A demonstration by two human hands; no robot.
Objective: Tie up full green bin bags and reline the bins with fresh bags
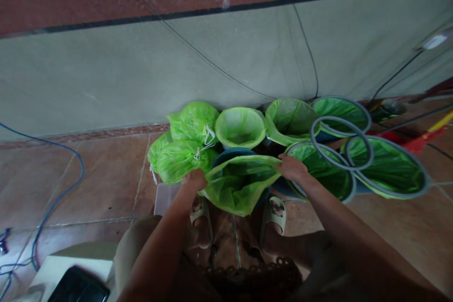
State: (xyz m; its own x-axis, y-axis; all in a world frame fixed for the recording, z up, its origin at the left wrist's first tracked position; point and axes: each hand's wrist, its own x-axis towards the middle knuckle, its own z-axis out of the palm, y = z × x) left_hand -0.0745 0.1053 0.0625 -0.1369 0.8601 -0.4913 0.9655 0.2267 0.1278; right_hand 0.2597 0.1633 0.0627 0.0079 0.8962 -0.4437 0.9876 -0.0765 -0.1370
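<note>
A thin green garbage bag (233, 191) is stretched wide between my two hands, in front of a blue bin (231, 152) whose rim shows behind it. My left hand (196, 178) grips the bag's left edge. At the opposite edge, my right hand (292, 168) pinches the bag's rim. How far the bag sits in the bin is hidden. Two tied green bags with white drawstrings, one of them the front bag (180, 160), rest beside my left hand. Close to my right hand stands a bin lined in green (325, 170) with a grey rim.
Along the wall (177, 71) stand more green-lined bins, such as the round one (240, 127). Loose grey rings (370, 151) lie across the right bins. A clear plastic box (164, 199) is at my left, a black phone (78, 288) lower left. A blue cable (60, 200) crosses the floor.
</note>
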